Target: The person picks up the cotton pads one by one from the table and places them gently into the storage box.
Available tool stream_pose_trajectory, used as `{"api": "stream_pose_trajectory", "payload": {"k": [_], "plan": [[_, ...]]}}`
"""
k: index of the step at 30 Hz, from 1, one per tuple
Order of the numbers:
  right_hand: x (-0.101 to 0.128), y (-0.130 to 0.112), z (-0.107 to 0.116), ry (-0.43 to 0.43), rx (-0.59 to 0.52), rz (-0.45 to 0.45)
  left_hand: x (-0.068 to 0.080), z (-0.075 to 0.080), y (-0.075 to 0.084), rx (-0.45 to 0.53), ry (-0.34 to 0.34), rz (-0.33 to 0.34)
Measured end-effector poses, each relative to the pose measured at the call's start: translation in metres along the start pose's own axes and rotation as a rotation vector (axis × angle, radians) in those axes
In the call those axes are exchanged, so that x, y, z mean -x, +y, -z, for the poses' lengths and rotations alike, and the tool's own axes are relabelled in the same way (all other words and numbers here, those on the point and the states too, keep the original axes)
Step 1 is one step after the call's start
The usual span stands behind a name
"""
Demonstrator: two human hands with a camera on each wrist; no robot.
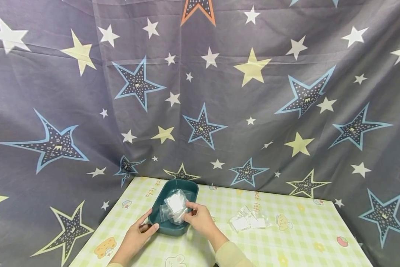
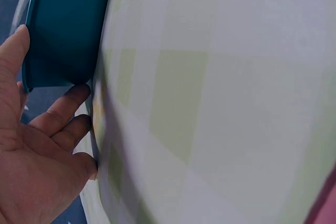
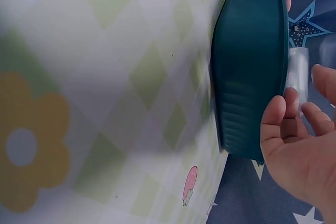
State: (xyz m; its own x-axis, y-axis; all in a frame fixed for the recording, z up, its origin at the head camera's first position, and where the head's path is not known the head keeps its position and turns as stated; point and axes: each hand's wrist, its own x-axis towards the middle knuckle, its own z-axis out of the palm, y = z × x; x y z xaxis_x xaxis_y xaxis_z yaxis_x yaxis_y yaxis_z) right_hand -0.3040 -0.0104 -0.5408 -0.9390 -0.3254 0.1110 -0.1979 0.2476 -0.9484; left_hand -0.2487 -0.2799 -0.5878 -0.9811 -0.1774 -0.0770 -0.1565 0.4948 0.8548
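A dark green tray sits near the table's back left, with several clear plastic packets heaped inside, white pieces visible in them. My left hand holds its near left corner. The left wrist view shows the thumb at the rim and fingers beside the lower wall. My right hand is over the tray's right rim, fingertips at the edge of the packets. In the right wrist view a clear packet rises past the rim, beside my spread thumb and fingers.
More clear packets with white pieces lie on the table right of my right hand. A green-and-white checked cloth with cartoon prints covers the table. A dark star-patterned curtain hangs right behind the table's back edge.
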Motion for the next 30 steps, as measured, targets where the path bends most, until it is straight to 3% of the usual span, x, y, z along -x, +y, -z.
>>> {"api": "stream_pose_trajectory", "payload": {"k": [24,30], "plan": [[0.002,-0.004,0.0,0.012,-0.012,-0.006,0.001,0.003,0.004,-0.011,-0.005,-0.003],[0.003,0.001,0.011,0.02,-0.012,-0.003,0.0,0.001,0.002,-0.007,-0.007,0.006]]}}
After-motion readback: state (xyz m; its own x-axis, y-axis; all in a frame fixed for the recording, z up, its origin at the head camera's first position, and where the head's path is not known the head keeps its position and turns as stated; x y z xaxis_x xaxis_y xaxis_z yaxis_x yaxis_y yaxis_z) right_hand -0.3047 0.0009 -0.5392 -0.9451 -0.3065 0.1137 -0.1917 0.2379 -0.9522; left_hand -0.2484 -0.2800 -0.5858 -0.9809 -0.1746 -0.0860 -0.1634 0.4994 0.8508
